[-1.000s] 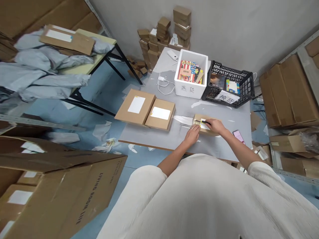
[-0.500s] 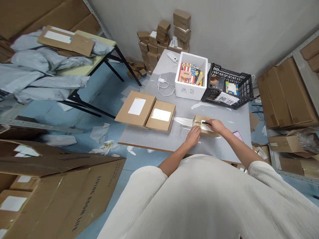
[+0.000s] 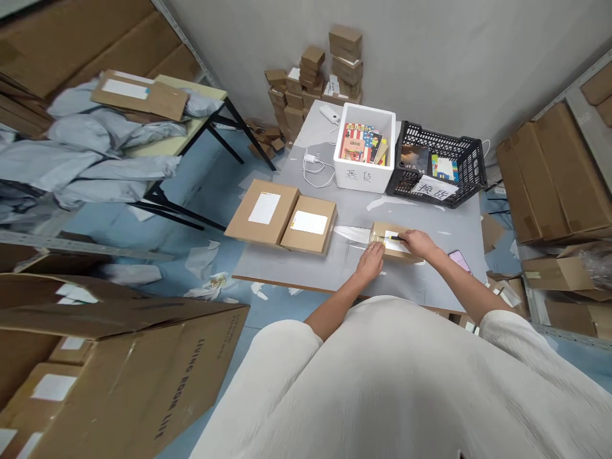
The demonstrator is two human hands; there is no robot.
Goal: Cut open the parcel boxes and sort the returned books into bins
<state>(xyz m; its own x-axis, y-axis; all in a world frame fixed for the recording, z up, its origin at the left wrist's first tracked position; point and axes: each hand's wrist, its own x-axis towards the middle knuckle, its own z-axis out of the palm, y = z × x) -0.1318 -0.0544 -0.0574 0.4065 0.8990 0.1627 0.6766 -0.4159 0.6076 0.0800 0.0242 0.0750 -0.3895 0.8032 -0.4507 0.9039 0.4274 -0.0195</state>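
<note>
Cutting seemed the step: the right hand (image 3: 417, 245) gripped a utility knife (image 3: 396, 238) over the cardboard box (image 3: 398, 250); the left hand (image 3: 371, 261) touched it, closure unclear. Next likely needed steady bracing.

Parcel-handling stockroom: cartons (image 3: 312, 81) stacked by wall (image 3: 430, 64), grey mailing bags (image 3: 119, 131) heaped, labelled boxes (image 3: 310, 222) on counter (image 3: 325, 274), white bin (image 3: 349, 180) hand-lettered "returns" in Chinese.
</note>
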